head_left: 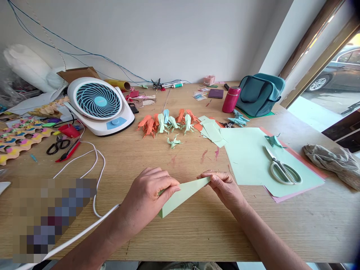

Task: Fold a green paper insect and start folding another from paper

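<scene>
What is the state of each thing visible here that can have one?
Green paper: folded, held by both hands
Left hand: closed on the paper
Right hand: pinching its narrow tip
White-handled scissors: blades shut
Pink flask: upright, lid on
Fan: face tilted upward, running unclear
Teal bag: standing upright
Orange paper figures: folded

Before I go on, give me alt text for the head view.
The left hand and right hand hold a folded pale green paper over a wooden table, the right pinching its pointed end. Beyond stand folded paper figures; a fan sits to the left, white-handled scissors on green sheets to the right.
</scene>
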Available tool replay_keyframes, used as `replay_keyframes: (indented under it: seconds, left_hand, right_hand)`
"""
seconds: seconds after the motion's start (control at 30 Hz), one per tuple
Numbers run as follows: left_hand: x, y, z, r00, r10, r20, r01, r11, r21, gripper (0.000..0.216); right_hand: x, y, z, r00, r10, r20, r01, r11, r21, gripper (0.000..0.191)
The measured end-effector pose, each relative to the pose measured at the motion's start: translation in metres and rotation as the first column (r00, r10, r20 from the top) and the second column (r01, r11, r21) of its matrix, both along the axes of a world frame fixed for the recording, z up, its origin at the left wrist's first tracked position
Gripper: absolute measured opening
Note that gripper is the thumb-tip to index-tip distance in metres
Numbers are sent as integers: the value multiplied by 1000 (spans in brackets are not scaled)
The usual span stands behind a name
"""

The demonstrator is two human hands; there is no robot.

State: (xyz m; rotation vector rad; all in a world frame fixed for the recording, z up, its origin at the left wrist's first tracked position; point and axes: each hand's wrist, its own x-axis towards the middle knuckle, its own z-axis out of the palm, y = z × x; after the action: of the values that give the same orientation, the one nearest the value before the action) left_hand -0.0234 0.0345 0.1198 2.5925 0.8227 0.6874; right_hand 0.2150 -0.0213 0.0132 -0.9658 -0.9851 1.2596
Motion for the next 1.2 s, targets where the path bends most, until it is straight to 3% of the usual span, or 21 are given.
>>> replay_keyframes:
  seconds: [0.27,0.57,0.9,1.03,1.2]
  left_hand:
    - [0,3,-2,1000,21,-17,-21,1000,-3,11]
    - [0,6,2,996,76,-46,-78,996,-41,12]
    - [-2,11,1,990,110,-89,-116,990,-75,10]
    - [-1,16,-1,984,120,-131,-134,985,-112,9]
    - [3,33,-7,970,112,-213,-162,959,-232,12]
  right_hand:
    - [1,-1,-2,999,21,-27,-21,1000,-12,28]
    - [2,-1,-6,994,-44,-102,35,996,-85,28]
    - [2,-1,-7,995,-64,-74,55,992,-114,29]
    - [3,1,-7,995,-94,20,96,986,-133,33]
    - [10,3,-6,934,-119,337,163,981,-105,34]
